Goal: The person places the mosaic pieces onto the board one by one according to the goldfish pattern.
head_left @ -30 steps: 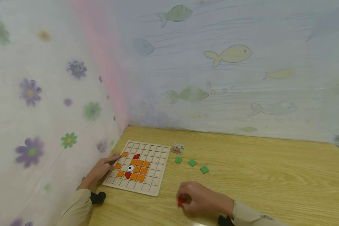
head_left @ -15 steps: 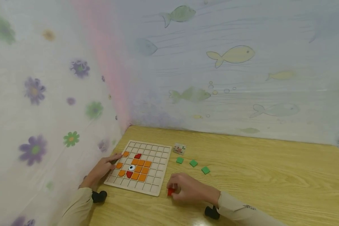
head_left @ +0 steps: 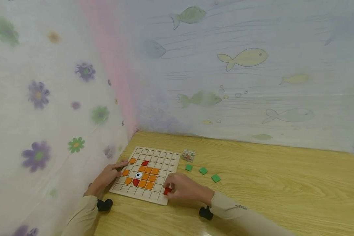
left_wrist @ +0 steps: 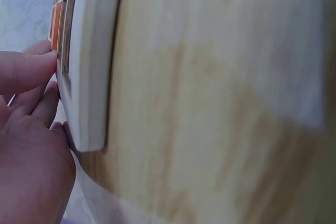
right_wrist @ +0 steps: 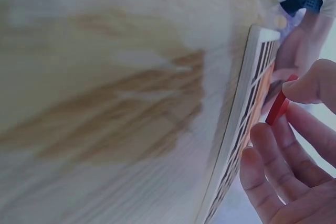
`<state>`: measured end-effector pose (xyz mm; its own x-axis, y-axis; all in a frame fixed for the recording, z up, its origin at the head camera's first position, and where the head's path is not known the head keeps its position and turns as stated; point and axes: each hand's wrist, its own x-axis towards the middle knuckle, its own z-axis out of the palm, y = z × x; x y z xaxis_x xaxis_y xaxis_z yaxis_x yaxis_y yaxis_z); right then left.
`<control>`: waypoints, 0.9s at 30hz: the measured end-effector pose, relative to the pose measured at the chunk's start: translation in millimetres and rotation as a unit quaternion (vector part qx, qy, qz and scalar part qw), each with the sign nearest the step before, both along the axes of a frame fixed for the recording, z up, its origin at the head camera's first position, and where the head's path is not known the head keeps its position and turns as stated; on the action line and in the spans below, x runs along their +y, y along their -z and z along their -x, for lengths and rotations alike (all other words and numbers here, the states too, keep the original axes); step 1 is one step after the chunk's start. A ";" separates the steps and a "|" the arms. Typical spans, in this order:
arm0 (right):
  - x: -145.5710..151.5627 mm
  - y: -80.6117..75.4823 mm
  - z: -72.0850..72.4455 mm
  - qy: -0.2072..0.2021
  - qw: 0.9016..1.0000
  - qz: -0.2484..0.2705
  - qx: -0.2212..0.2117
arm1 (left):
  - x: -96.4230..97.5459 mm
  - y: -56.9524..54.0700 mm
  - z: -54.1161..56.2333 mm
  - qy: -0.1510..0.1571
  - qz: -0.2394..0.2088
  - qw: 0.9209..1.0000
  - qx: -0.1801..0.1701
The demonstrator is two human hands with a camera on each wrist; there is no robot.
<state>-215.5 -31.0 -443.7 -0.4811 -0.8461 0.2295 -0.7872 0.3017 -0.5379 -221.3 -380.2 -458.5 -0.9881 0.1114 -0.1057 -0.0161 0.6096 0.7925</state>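
A pale wooden grid board point(head_left: 156, 156) lies at the table's left. It bears a block of orange square tiles point(head_left: 146, 177), two red rounded tiles point(head_left: 145, 163), a white eye tile point(head_left: 138, 175) and three orange rounded tiles point(head_left: 128, 180) near its left edge. My left hand point(head_left: 105, 177) rests against that edge, fingers extended, thumb by the board in the left wrist view. Between thumb and fingers my right hand point(head_left: 184, 187) pinches a red tile point(right_wrist: 278, 107), held over the board's right edge. Part of that tile is hidden by the fingers.
Three green square tiles point(head_left: 203, 170) lie on the wooden table point(head_left: 268, 183) right of the board. Beside the board's far right corner is a small pattern card point(head_left: 188, 155). A flower-printed curtain point(head_left: 53, 114) borders the left side, a fish-printed one point(head_left: 239, 108) the back.
My right hand has moved left and away from me with the red tile, from the bare table to the board's right edge. The left hand keeps its place on the board.
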 end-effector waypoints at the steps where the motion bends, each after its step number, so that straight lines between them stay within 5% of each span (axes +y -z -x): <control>1: -2.8 0.3 1.7 0.001 1.000 -0.001 0.000 | 0.4 0.3 0.3 0.000 -0.001 1.000 0.000; 27: -49.6 6.8 17.9 0.023 0.999 -0.031 0.021 | -1.2 1.7 0.9 -0.007 -0.011 1.000 -0.008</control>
